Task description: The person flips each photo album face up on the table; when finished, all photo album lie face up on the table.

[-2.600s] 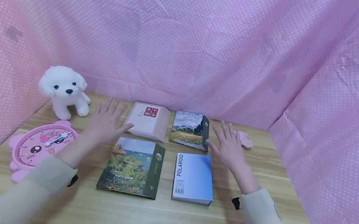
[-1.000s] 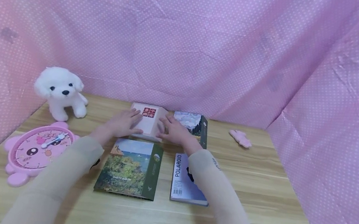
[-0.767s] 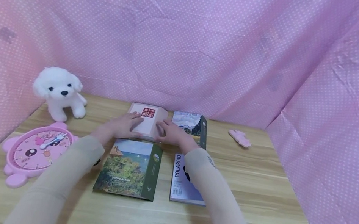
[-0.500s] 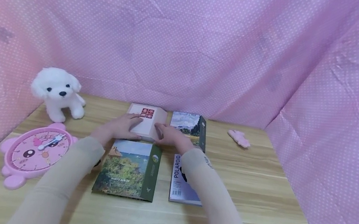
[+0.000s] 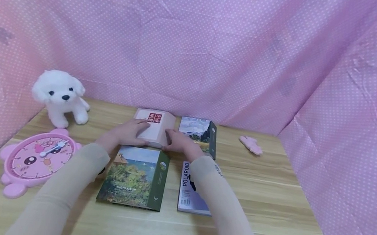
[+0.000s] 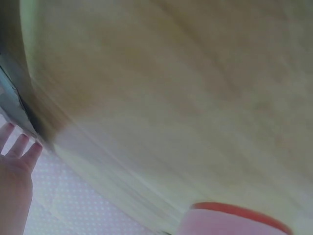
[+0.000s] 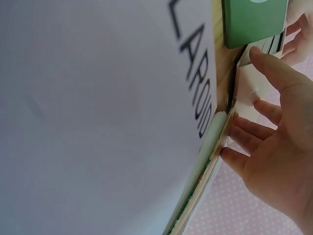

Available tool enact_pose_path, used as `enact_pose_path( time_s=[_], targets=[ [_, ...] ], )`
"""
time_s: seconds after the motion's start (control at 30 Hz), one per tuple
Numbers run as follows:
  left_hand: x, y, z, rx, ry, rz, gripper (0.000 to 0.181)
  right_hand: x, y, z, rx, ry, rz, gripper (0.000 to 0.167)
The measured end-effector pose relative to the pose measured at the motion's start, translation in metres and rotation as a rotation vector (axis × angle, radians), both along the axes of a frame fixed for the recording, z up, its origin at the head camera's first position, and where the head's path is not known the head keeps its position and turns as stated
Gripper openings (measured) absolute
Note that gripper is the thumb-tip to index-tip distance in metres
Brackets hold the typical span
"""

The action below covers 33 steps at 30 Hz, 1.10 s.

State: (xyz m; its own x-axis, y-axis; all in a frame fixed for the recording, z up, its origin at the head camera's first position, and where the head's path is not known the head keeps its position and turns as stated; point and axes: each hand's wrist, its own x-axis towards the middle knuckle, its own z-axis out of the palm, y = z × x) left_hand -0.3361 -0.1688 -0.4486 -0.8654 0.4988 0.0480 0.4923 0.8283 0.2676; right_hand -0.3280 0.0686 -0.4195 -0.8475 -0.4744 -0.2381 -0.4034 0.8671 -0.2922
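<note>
In the head view a pink album [image 5: 154,133] with a red four-square emblem lies at the back of the table. My left hand [image 5: 128,132] holds its left side, thumb near the front edge. On the opposite side, my right hand [image 5: 182,142] holds the spine, partly covering the neighbouring landscape-painting album [image 5: 204,132]. The right wrist view shows my right thumb at the front corner and the fingers against the spine. A green-spined photo album [image 5: 131,177] lies in front, beside a blue-white POLAROID album [image 5: 186,197] partly hidden under my right forearm.
A white plush dog [image 5: 63,96] stands at the back left. In front of it lies a pink toy clock [image 5: 31,143], partly behind my left forearm. A small pink object [image 5: 251,145] lies at the back right. Pink dotted cloth [image 5: 198,46] walls the wooden table [image 5: 269,213].
Both hands moved inward from open, spread positions beside the albums to the two sides of the pink album. During the last half second they stay there, and the album keeps its place.
</note>
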Motion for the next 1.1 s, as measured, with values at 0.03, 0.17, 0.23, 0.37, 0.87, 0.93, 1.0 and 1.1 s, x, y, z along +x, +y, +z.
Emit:
enact_pose_path(
  time_s=[0.03,0.17,0.23,0.37,0.87,0.93,1.0,1.1],
  targets=[
    [0.0,0.0,0.001,0.004,0.003,-0.004,0.085,0.0,0.0,0.0,-0.006,-0.003,-0.004,0.08],
    [0.001,0.002,0.003,0.028,0.021,-0.026,0.083,0.002,0.002,0.003,-0.057,-0.02,-0.011,0.078],
    [0.001,0.002,0.004,0.041,0.034,-0.036,0.08,0.002,0.003,0.004,-0.101,-0.03,-0.014,0.078],
    [0.0,0.001,0.002,0.042,0.045,-0.036,0.076,0.001,0.005,0.008,-0.179,-0.033,-0.008,0.076],
    [0.006,-0.002,0.011,0.161,-0.036,-0.012,0.075,0.003,0.003,0.018,-0.258,0.075,-0.001,0.071],
    [0.007,0.0,0.013,0.198,-0.05,-0.004,0.074,0.003,0.003,0.02,-0.262,0.084,-0.005,0.071],
    [0.008,0.001,0.015,0.24,-0.075,0.011,0.072,0.003,0.003,0.022,-0.263,0.086,-0.007,0.072],
    [0.011,0.004,0.019,0.3,-0.113,0.031,0.072,0.004,0.004,0.023,-0.278,0.076,-0.013,0.072]
  ],
)
